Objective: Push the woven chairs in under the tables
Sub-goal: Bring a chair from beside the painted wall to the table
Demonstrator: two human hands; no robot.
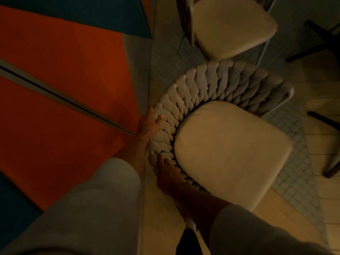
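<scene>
A woven chair [211, 85] with a curved braided backrest and a cream seat cushion [231, 153] stands right below me. My left hand [149, 122] rests on the outer side of the backrest rim, fingers spread over the weave. My right hand [169, 175] holds the rim lower down, thumb on the braid and fingers hidden behind it. A second woven chair [231, 28] with the same cream cushion stands just beyond, at the top of the view.
An orange and teal wall [64, 80] runs close along the left. Dark table legs [320, 43] and another dark leg [329, 159] stand at the right. The floor is small pale tiles [294, 181], dimly lit.
</scene>
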